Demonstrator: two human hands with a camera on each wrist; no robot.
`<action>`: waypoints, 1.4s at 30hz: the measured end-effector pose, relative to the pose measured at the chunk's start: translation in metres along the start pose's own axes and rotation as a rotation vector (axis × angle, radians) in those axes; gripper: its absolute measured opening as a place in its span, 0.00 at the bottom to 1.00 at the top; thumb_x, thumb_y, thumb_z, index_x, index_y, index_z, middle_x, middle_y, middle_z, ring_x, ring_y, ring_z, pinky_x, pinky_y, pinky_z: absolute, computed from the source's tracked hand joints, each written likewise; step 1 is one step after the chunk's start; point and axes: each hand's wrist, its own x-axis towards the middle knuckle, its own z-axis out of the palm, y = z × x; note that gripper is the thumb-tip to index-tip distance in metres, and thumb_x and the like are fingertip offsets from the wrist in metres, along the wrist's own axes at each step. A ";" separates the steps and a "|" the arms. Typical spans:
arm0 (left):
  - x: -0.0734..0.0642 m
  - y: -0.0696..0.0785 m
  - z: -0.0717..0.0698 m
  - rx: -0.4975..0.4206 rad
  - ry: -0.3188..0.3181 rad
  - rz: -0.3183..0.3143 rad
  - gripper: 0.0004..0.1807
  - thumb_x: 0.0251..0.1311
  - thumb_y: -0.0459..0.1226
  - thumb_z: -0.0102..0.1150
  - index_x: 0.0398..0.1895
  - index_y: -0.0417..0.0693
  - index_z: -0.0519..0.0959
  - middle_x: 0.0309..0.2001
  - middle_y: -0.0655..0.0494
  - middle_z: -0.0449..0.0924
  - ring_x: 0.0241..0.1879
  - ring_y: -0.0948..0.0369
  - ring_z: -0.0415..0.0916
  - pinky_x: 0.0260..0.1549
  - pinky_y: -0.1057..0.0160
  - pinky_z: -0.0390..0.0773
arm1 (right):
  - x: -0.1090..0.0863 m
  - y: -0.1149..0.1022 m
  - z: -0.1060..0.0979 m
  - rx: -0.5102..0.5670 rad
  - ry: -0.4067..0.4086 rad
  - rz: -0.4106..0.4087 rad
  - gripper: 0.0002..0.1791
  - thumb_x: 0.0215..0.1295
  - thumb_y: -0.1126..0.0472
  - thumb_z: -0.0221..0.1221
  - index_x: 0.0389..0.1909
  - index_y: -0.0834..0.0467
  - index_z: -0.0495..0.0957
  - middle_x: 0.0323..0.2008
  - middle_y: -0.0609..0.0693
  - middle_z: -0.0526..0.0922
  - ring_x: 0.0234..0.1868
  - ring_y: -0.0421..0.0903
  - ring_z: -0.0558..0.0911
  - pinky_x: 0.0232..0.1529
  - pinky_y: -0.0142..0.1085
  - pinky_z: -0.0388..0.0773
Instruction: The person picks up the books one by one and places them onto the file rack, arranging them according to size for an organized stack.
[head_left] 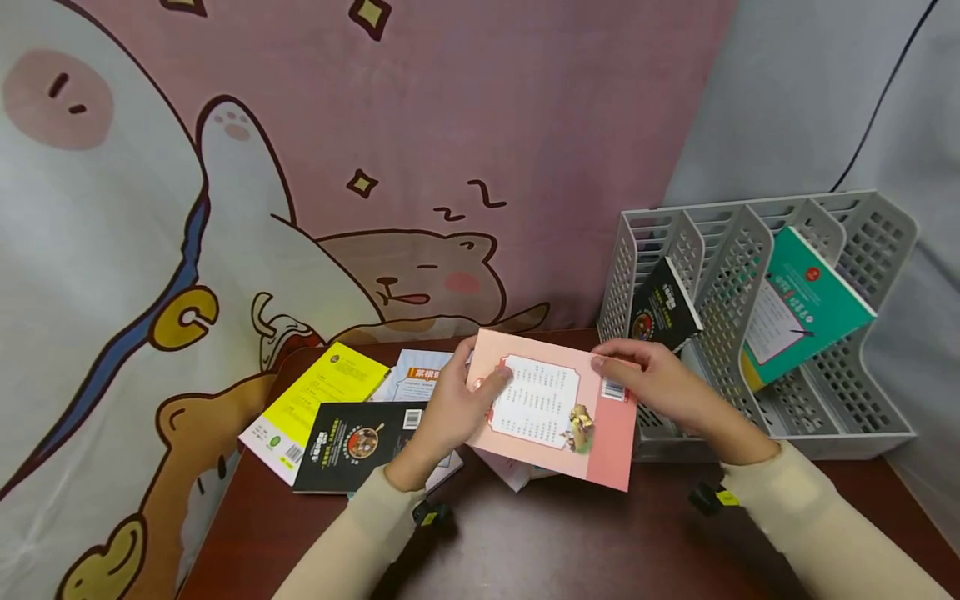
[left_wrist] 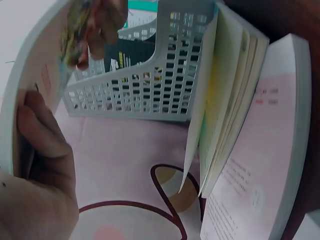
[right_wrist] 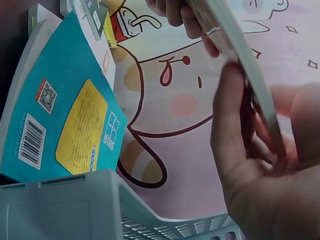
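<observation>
Between both hands a pink book is held up over the table, its cover with a white text panel facing the head camera. My left hand grips its left edge, thumb on the cover and fingers behind. At the upper right corner my right hand pinches the book, thumb near the barcode. The right wrist view shows this book edge-on, the right fingers on both sides of it. Below and left of it lie a black book, a yellow book and a white-and-blue book, overlapping.
A grey file rack with several slots stands at the right. In it lean a black book and a green book. A teal book lies beside the rack in the right wrist view. Behind the table hangs a pink cartoon cloth.
</observation>
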 end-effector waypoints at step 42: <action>0.019 0.001 0.003 -0.103 0.053 -0.048 0.30 0.80 0.43 0.63 0.78 0.52 0.64 0.49 0.37 0.90 0.30 0.55 0.92 0.27 0.55 0.91 | -0.006 0.025 0.065 0.231 0.132 -0.055 0.32 0.89 0.49 0.52 0.83 0.60 0.59 0.45 0.58 0.93 0.35 0.43 0.93 0.35 0.42 0.90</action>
